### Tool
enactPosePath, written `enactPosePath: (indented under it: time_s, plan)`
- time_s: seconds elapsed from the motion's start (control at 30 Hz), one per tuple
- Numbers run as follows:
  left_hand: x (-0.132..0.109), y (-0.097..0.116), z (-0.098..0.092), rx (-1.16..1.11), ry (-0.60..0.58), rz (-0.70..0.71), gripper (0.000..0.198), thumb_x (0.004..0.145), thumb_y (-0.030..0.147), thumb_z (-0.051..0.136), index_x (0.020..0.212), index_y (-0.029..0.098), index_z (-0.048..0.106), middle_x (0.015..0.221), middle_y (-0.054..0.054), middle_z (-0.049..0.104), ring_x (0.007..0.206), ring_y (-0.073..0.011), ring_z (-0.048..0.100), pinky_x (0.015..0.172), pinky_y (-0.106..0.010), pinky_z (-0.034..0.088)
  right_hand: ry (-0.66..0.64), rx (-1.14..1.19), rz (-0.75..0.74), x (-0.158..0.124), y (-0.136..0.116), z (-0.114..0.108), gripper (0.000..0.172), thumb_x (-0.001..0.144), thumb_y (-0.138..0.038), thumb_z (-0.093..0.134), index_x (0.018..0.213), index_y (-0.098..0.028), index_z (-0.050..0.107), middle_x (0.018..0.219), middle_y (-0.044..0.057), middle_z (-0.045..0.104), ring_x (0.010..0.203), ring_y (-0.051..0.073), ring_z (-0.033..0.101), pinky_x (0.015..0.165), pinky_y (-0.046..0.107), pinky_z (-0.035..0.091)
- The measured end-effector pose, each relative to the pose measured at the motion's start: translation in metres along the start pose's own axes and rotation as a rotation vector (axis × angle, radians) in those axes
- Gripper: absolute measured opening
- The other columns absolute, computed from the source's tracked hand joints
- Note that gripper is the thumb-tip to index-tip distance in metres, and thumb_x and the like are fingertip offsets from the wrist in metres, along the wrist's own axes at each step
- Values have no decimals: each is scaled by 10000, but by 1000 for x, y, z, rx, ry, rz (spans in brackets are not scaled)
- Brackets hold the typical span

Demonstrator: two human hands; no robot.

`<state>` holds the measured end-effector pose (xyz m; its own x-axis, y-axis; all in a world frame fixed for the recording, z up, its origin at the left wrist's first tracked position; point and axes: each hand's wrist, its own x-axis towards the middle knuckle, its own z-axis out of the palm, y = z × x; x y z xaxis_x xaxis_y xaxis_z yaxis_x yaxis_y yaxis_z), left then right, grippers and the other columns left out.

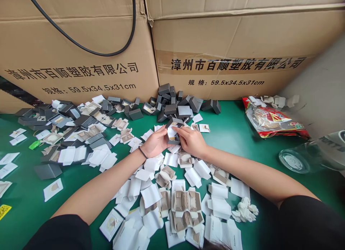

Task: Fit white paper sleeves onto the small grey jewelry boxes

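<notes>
A small dark grey box [173,130] with a white insert is held over the green table [237,135] by both hands. My left hand [154,143], a black band at its wrist, grips the box's left side with curled fingers. My right hand [190,140] pinches its right side, fingertips at the white insert. Just behind the box lies a heap of grey boxes [175,105]. Below the hands, white and beige folded card inserts [185,201] lie scattered.
Two big cardboard cartons [231,55] wall off the back, a black cable [88,50] hanging across the left one. More grey boxes and cards [78,135] spread left. A red snack bag [272,122], a clear glass jar [307,158] and crumpled tissue [245,209] lie right.
</notes>
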<state>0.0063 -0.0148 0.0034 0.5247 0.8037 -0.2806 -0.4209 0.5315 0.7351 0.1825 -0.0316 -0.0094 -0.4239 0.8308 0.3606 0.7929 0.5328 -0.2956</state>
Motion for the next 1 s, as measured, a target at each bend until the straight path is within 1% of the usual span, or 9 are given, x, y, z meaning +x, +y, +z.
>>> enactPosePath:
  time_s: [0.17, 0.3, 0.4, 0.5, 0.57, 0.67, 0.77, 0.87, 1.0]
  plan:
    - [1, -1, -2, -10, -25, -1, 180, 861, 210, 495, 1028, 199, 561, 1033, -54, 621, 970, -201, 591, 828, -396, 496, -30, 40, -5, 1, 0, -1, 417, 867, -128, 350, 1247, -169, 517, 924, 64, 642, 747, 164, 591, 590, 248, 431]
    - [0, -2, -4, -10, -65, 11, 249, 854, 200, 515, 1097, 236, 555, 1077, -42, 617, 999, -192, 582, 874, -394, 470, -37, 126, -15, 2, 2, -3, 435, 847, -107, 357, 1259, -143, 494, 988, 85, 651, 797, 172, 605, 674, 261, 466]
    - [-2, -4, -4, 3, -58, 40, 295, 845, 199, 532, 1135, 256, 551, 1080, -38, 623, 1000, -187, 585, 891, -381, 458, -30, 194, -32, 3, 4, -4, 444, 836, -87, 360, 1258, -130, 491, 1003, 93, 658, 828, 175, 610, 720, 276, 479]
    - [-2, -5, -4, 9, -32, 64, 317, 830, 193, 551, 1140, 258, 556, 1082, -39, 631, 993, -182, 594, 891, -363, 455, -15, 250, -55, 4, 7, -3, 436, 837, -79, 360, 1238, -155, 513, 972, 75, 668, 813, 167, 612, 711, 276, 484]
    - [-2, -4, -2, 5, -4, 85, 330, 828, 186, 545, 1151, 249, 554, 1104, -46, 632, 995, -183, 598, 885, -360, 458, 22, 282, -83, 5, 8, -2, 424, 845, -84, 356, 1224, -172, 526, 972, 68, 666, 810, 159, 611, 700, 271, 487]
    - [-2, 0, 0, -12, 58, 156, 338, 849, 198, 491, 1184, 219, 539, 1137, -73, 631, 991, -201, 610, 861, -378, 473, 141, 361, -142, 4, 9, 0, 403, 864, -90, 325, 1198, -180, 532, 924, 58, 657, 789, 139, 604, 704, 264, 490]
    - [0, 3, 1, -65, 125, 231, 343, 879, 243, 429, 1204, 183, 523, 1142, -106, 635, 967, -222, 627, 822, -387, 490, 221, 409, -173, 3, 9, 0, 326, 885, -117, 311, 1053, -173, 584, 803, 42, 632, 722, 127, 588, 681, 255, 483]
    - [1, 5, 0, -131, 168, 246, 348, 892, 290, 399, 1187, 157, 528, 1123, -118, 643, 940, -226, 639, 773, -359, 501, 103, 328, -264, 3, 7, -1, 214, 878, -193, 407, 909, -171, 618, 806, 48, 631, 733, 136, 584, 657, 250, 476]
    - [2, 4, -1, -157, 188, 222, 344, 889, 301, 395, 1136, 126, 559, 1074, -123, 660, 894, -216, 647, 728, -329, 506, -103, 156, -425, 3, 4, 1, 208, 851, -254, 498, 986, -180, 638, 972, 73, 642, 887, 176, 566, 738, 294, 485]
